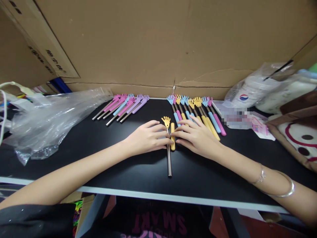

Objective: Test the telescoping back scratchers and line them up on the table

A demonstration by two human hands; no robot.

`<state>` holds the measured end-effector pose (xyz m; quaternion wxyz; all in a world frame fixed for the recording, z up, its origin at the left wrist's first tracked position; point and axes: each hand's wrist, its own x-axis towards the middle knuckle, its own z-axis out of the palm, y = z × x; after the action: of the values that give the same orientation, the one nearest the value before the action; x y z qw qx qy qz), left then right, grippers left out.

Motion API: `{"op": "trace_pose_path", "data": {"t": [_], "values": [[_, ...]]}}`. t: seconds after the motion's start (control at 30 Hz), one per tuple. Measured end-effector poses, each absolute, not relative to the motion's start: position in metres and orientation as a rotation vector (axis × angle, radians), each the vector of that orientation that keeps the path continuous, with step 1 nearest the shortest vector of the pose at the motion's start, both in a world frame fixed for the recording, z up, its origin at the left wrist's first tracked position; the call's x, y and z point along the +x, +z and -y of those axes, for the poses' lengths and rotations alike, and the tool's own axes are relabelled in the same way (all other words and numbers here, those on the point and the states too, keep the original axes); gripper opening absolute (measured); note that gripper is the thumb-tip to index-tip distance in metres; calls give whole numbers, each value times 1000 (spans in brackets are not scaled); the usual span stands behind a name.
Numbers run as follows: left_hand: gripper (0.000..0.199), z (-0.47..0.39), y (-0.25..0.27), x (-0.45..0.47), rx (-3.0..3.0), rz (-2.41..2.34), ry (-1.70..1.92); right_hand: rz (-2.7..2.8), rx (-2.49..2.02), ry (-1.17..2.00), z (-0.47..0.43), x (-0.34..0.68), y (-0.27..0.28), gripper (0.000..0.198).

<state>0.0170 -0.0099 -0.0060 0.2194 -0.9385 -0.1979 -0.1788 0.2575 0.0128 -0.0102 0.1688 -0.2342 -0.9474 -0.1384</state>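
A yellow hand-shaped back scratcher (168, 145) with a bare metal rod lies on the black table (138, 178) in the middle. Beside it lies a loose yellow grip sleeve (172, 136). My left hand (148, 138) rests flat with its fingertips on the rod. Fingertips of my right hand (195, 135) touch the yellow sleeve from the right. Neither hand has lifted anything. Just behind my right hand lies a row of finished scratchers (198, 112) with blue, pink and yellow grips.
A second group of pink, blue and purple scratchers (122, 106) with bare rods lies at the back left. Crumpled clear plastic (49, 115) covers the left side. Bags and a printed cushion (294, 138) crowd the right. A cardboard wall (158, 43) stands behind.
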Motion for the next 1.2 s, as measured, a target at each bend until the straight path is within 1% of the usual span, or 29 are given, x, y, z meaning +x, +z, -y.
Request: {"op": "trace_pose_path", "data": {"t": [0.17, 0.5, 0.67, 0.8, 0.87, 1.0, 1.1, 1.2], "values": [[21, 9, -6, 17, -2552, 524, -515, 2700, -644, -358, -10, 257, -6, 23], [27, 7, -6, 15, -2517, 509, -496, 2681, -670, -415, -9, 258, -2, 16], [28, 6, -6, 14, -2514, 527, -489, 2685, -656, -394, -10, 259, -6, 17], [29, 5, -9, 13, -2523, 587, -488, 2671, -689, -332, -9, 258, -7, 21], [27, 5, -11, 13, -2528, 607, -489, 2660, -712, -234, -12, 259, -6, 25], [23, 5, -12, 11, -2502, 641, -502, 2494, -781, 80, -23, 266, 2, 34], [24, 2, -11, 8, -2475, 704, -520, 2290, -844, 302, -31, 273, 7, 29], [22, -4, -10, 2, -2438, 795, -613, 2084, -885, 648, -36, 278, 10, 24]]}}
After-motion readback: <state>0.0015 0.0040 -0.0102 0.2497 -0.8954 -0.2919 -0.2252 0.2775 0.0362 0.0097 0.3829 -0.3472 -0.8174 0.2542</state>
